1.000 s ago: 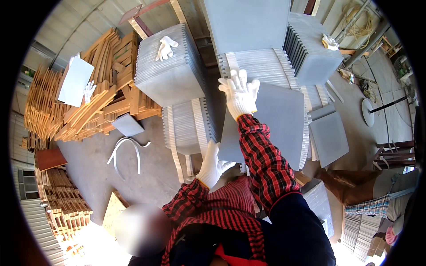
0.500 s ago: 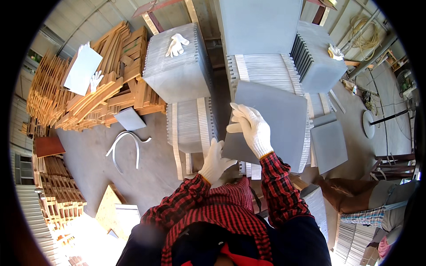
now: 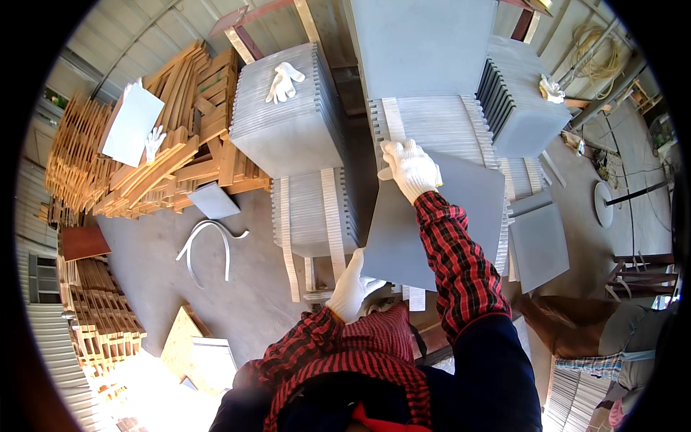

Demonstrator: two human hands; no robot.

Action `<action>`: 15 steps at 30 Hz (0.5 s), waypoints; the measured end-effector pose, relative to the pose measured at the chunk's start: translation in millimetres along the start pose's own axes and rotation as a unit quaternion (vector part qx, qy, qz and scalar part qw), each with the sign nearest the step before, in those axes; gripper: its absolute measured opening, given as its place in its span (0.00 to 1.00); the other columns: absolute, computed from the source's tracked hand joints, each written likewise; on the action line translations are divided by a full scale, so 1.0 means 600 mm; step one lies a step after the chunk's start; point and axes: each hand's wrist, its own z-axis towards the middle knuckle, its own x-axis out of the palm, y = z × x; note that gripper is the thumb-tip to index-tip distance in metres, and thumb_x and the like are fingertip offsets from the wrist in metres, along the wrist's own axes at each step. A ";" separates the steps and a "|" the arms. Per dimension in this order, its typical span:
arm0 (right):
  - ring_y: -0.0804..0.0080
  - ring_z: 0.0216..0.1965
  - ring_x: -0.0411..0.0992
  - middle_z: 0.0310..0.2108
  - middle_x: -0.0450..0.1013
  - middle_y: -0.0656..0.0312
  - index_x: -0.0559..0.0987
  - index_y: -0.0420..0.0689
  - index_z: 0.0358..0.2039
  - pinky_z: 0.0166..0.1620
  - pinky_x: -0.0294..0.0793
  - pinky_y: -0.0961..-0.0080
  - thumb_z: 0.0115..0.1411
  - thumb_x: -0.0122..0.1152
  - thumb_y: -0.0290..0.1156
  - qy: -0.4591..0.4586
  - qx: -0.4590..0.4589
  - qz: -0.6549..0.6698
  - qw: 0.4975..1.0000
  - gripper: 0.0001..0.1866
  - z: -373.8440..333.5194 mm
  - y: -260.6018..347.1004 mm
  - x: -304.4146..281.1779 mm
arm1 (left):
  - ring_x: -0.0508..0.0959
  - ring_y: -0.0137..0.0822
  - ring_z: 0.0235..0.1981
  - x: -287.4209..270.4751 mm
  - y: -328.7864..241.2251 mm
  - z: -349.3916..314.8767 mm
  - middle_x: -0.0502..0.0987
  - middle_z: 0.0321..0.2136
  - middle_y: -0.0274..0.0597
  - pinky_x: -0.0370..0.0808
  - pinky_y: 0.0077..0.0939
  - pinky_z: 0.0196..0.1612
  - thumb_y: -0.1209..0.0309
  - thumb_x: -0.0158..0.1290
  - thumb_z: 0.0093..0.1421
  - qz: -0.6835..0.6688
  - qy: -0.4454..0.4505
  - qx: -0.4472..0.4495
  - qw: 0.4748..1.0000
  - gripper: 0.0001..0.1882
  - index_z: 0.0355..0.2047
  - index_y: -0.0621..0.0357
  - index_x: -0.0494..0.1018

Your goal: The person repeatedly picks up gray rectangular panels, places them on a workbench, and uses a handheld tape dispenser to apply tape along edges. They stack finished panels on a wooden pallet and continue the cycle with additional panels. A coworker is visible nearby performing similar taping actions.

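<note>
A large flat grey square tile (image 3: pixel 410 237) lies tilted in front of me, over a stack of upright tiles. At its near left corner is my left hand (image 3: pixel 350 289) in a white knit glove, closed on that corner with the thumb up along the edge and the fingers partly hidden. My right hand (image 3: pixel 409 171), gloved the same way, is at the tile's far left corner. Its fingers are curled together there and cover the corner; what lies inside them is hidden.
Banded tile stacks (image 3: pixel 281 108) stand ahead, with loose white gloves (image 3: pixel 285 81) on top. Wooden slats (image 3: pixel 180 122) are piled at left. White strips (image 3: pixel 209 237) curl on the floor. Tiles (image 3: pixel 540 245) lean at right, near a seated person (image 3: pixel 576 324).
My right hand has moved away from me to the tile's far left corner, and its fingers have curled. The left hand remains by the near left corner. The view has shifted slightly.
</note>
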 end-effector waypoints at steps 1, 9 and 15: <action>0.54 0.51 0.74 0.47 0.75 0.54 0.77 0.60 0.55 0.52 0.74 0.57 0.68 0.50 0.43 -0.015 0.004 0.014 1.000 0.17 0.023 -0.019 0.013 | 0.60 0.52 0.68 0.002 0.000 0.004 0.58 0.67 0.49 0.60 0.51 0.70 0.49 0.35 0.75 0.003 0.001 -0.003 1.000 0.34 0.70 0.59 0.50; 0.53 0.44 0.77 0.41 0.75 0.56 0.79 0.55 0.46 0.47 0.76 0.54 0.63 0.59 0.47 0.059 -0.142 0.068 0.986 0.15 -0.090 0.038 0.001 | 0.65 0.50 0.64 -0.007 0.004 0.008 0.63 0.63 0.49 0.65 0.50 0.67 0.52 0.44 0.73 -0.029 -0.036 -0.004 0.999 0.31 0.67 0.59 0.55; 0.52 0.42 0.78 0.40 0.75 0.56 0.81 0.56 0.43 0.47 0.75 0.49 0.63 0.56 0.49 0.134 -0.161 0.054 0.976 0.15 -0.116 0.046 0.005 | 0.68 0.47 0.62 -0.029 0.019 0.025 0.65 0.61 0.48 0.70 0.47 0.64 0.55 0.49 0.71 -0.037 -0.046 -0.017 0.998 0.30 0.66 0.58 0.58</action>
